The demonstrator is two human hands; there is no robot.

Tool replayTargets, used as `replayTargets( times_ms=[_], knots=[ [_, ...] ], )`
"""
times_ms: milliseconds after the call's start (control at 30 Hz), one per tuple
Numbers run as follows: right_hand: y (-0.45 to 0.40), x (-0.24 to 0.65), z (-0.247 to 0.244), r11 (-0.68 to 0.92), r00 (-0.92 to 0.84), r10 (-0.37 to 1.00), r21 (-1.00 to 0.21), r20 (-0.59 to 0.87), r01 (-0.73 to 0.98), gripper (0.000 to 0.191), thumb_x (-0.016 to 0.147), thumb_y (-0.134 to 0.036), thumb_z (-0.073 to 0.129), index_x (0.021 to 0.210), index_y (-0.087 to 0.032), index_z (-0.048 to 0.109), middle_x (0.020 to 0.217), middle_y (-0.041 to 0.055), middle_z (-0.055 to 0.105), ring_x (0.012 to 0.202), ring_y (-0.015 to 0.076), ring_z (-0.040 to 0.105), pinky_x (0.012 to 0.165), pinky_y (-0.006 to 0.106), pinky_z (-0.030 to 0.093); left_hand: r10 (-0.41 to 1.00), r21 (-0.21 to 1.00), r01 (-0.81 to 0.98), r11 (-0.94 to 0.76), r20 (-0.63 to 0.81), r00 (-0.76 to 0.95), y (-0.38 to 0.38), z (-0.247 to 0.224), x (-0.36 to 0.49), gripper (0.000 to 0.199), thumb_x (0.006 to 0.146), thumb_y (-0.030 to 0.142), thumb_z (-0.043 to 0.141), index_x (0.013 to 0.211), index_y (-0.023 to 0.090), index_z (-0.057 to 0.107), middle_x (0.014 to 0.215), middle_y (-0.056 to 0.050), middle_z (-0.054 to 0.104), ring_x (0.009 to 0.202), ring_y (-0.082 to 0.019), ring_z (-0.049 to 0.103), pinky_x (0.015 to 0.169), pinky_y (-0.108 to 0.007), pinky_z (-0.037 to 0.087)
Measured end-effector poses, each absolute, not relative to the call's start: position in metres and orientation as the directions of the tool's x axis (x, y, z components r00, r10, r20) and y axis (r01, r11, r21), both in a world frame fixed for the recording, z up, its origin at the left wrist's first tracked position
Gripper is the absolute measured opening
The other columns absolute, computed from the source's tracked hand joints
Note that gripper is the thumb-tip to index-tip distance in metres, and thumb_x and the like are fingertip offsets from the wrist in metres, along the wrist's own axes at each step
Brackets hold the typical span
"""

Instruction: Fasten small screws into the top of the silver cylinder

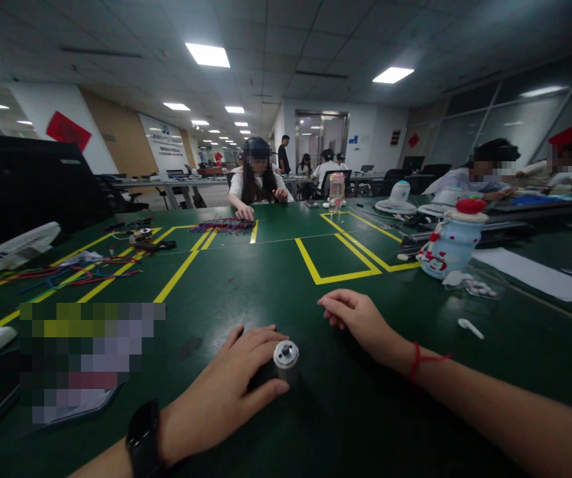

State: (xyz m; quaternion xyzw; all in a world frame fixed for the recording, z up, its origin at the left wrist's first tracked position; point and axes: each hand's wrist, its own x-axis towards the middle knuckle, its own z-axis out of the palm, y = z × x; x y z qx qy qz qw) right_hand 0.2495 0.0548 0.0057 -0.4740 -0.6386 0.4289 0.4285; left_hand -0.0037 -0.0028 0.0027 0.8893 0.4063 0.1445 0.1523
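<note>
A small silver motor point(286, 357) stands upright on the green table, its round top with a short central shaft facing up. My left hand point(231, 382) rests beside it, thumb and index finger closed about its near and far sides. The other left fingers lie stretched on the table. To the right of the motor and apart from it, my right hand point(358, 318) is held with thumb and fingertips pressed together. Whatever is in that pinch, if anything, is too small to make out.
Colored wires point(87, 272) and small parts lie at the left. Across the table, another person's hand touches a pile of thin wires point(223, 226). At the right are a blue bottle point(450, 245), a small bag point(475, 285), a white earbud point(471, 328) and paper point(539, 272).
</note>
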Motion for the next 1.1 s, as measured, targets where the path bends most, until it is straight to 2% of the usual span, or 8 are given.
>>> replayTargets(
  times_ms=[100,200,333,500,600,733,967,1100],
  knots=[
    [0.051,0.246,0.005,0.234,-0.247,0.955,-0.931,0.166,0.281,0.023,0.085,-0.033,0.058,0.088,-0.013,0.067,0.071,0.0012,0.062,0.064,0.0121,0.056,0.059,0.025,0.044,0.767,0.386,0.677,-0.626,0.152,0.623,-0.003,0.003,-0.003,0.045,0.093,0.041,0.052,0.136,0.036,0.04,0.141,-0.004,0.046,0.132,-0.029,0.039,0.11,-0.062,0.016],
    [0.037,0.237,0.014,0.382,-0.353,0.899,-0.861,0.261,0.336,0.019,0.086,-0.03,0.058,0.092,-0.014,0.068,0.08,0.003,0.065,0.07,0.0131,0.057,0.063,0.026,0.044,0.77,0.388,0.681,-0.621,0.142,0.622,-0.004,0.005,-0.003,0.043,0.093,0.041,0.053,0.134,0.037,0.042,0.14,-0.003,0.047,0.13,-0.028,0.041,0.11,-0.062,0.017],
    [0.018,0.224,0.027,0.547,-0.472,0.798,-0.78,0.375,0.304,0.017,0.087,-0.027,0.06,0.098,-0.018,0.069,0.088,0.0028,0.063,0.076,0.0128,0.056,0.066,0.025,0.044,0.759,0.386,0.671,-0.633,0.141,0.635,-0.004,0.008,-0.003,0.047,0.093,0.038,0.054,0.137,0.038,0.038,0.14,-0.002,0.047,0.129,-0.026,0.042,0.11,-0.062,0.016],
    [0.013,0.221,0.028,0.514,-0.486,0.807,-0.803,0.334,0.302,0.017,0.089,-0.027,0.057,0.1,-0.018,0.067,0.09,0.0029,0.064,0.077,0.0127,0.058,0.068,0.026,0.045,0.757,0.387,0.666,-0.637,0.152,0.635,-0.004,0.008,-0.001,0.048,0.092,0.038,0.054,0.138,0.038,0.039,0.137,-0.002,0.049,0.126,-0.027,0.045,0.11,-0.061,0.018],
    [0.013,0.217,0.028,0.562,-0.504,0.776,-0.779,0.379,0.279,0.016,0.088,-0.027,0.058,0.1,-0.019,0.067,0.09,0.0021,0.064,0.079,0.0126,0.058,0.069,0.026,0.045,0.756,0.384,0.667,-0.638,0.149,0.637,-0.003,0.007,-0.001,0.048,0.092,0.038,0.054,0.138,0.038,0.038,0.138,-0.002,0.048,0.127,-0.027,0.043,0.11,-0.061,0.017],
    [0.01,0.211,0.031,0.646,-0.536,0.716,-0.716,0.447,0.266,0.008,0.085,-0.021,0.063,0.087,-0.017,0.069,0.087,0.0012,0.061,0.083,0.0121,0.057,0.076,0.026,0.044,0.752,0.375,0.666,-0.645,0.156,0.64,-0.003,0.006,0.0,0.047,0.093,0.038,0.053,0.138,0.039,0.038,0.139,-0.002,0.047,0.128,-0.027,0.042,0.11,-0.06,0.018],
    [0.009,0.21,0.036,0.632,-0.535,0.733,-0.711,0.42,0.308,0.007,0.084,-0.021,0.064,0.089,-0.018,0.068,0.09,0.0016,0.062,0.084,0.0133,0.057,0.077,0.027,0.045,0.752,0.385,0.662,-0.643,0.156,0.64,-0.004,0.006,0.001,0.045,0.093,0.038,0.052,0.137,0.038,0.039,0.14,-0.003,0.046,0.129,-0.027,0.04,0.11,-0.06,0.016],
    [0.015,0.218,0.039,0.586,-0.46,0.781,-0.751,0.422,0.305,0.01,0.087,-0.026,0.061,0.088,-0.019,0.068,0.087,0.0014,0.063,0.081,0.0131,0.057,0.071,0.026,0.044,0.759,0.398,0.664,-0.633,0.148,0.634,-0.004,0.008,0.001,0.041,0.092,0.038,0.054,0.133,0.036,0.044,0.137,-0.004,0.049,0.127,-0.027,0.043,0.11,-0.059,0.017]
  ],
)
